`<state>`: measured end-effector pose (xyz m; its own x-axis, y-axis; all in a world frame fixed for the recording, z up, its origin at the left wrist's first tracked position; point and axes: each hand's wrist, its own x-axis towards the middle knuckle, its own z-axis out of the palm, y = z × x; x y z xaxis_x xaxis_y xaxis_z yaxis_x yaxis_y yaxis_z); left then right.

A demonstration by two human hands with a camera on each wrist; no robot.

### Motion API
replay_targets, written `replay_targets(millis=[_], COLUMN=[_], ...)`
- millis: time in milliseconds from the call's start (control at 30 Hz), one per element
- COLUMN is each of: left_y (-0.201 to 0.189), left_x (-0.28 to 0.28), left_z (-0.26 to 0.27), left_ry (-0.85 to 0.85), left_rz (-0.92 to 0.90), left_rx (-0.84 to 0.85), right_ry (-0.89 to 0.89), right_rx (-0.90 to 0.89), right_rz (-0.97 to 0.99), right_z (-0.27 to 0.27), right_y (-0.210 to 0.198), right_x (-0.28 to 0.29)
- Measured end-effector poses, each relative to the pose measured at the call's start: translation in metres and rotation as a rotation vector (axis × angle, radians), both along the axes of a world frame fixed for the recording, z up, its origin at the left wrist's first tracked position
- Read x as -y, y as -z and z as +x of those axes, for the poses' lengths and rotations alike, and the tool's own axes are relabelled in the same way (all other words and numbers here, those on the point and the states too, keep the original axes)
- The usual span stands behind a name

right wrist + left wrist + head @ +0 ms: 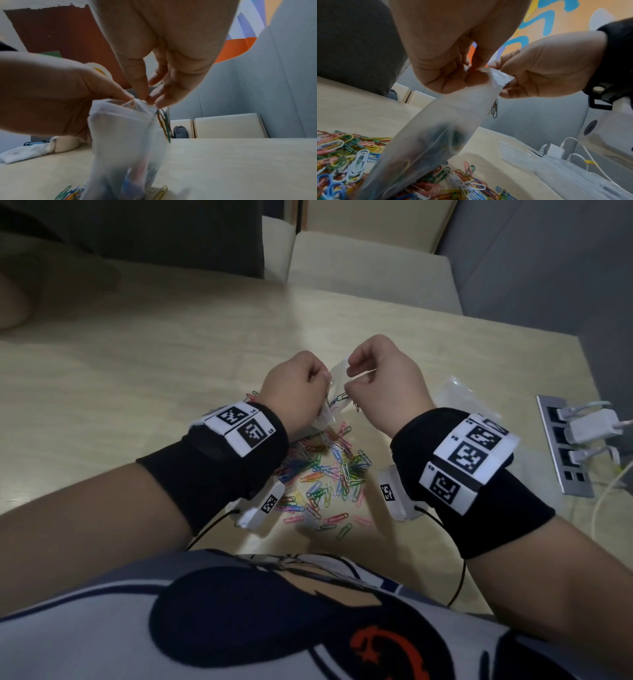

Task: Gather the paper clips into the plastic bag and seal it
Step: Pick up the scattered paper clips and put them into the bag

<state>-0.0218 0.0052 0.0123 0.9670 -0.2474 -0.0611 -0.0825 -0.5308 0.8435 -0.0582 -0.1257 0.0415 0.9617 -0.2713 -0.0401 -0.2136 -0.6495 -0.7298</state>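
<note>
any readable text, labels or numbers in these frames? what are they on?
No words read clearly.
Left wristband: square coded tags; tiny corner digits, too small to read.
Right wristband: same, digits too small.
Shirt: red print, no legible letters.
Plastic bag: no print visible.

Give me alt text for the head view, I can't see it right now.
Both hands, left and right, pinch the top of a clear bag held above the table. Colored clips lie scattered below, more bags and a power strip to the right.
</note>
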Motion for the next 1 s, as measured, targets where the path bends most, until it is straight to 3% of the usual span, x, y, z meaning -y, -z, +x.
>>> replay_targets(millis=[67,133,267,367,500,633,700,800,866,1000], left_y=[0.001,0.001,0.000,0.000,0.000,0.000,-0.002,-0.004,-0.004,-0.005], left_x=[0.000,0.000,0.002,0.002,0.001,-0.002,-0.004,-0.008,-0.010,-0.012], left_z=[0.001,0.001,0.003,0.004,0.006,0.008,0.011,0.015,0.018,0.021], left_ry=[0.003,0.004,0.010,0.004,0.014,-0.012,-0.033,-0.058,-0.080,-0.116], left_rz=[0.000,0.001,0.023,0.019,0.033,0.030,0.028,0.058,0.062,0.050], left_rx=[0.001,0.003,0.010,0.008,0.005,0.008,0.024,0.065,0.085,0.102], right_ry=[0.043,0.093,0.131,0.141,0.057,0.080,0.108,-0.012,-0.081,-0.180], right_rx=[0.035,-0.048,-0.351,-0.330,-0.188,-0.125,-0.190,-0.526,-0.660,-0.543], right_rz=[-0.042,-0.021,0.278,0.414,0.229,0.202,0.118,-0.181,-0.296,-0.357], right_z=[0.001,0.002,-0.001,-0.001,0.002,0.007,0.007,-0.003,-0.013,-0.025], right_y=[0.001,0.005,0.014,0.008,-0.004,0.000,0.014,0.042,0.061,0.082], right_x=[0.004,0.009,0.007,0.004,0.001,0.001,0.007,0.014,0.010,-0.006])
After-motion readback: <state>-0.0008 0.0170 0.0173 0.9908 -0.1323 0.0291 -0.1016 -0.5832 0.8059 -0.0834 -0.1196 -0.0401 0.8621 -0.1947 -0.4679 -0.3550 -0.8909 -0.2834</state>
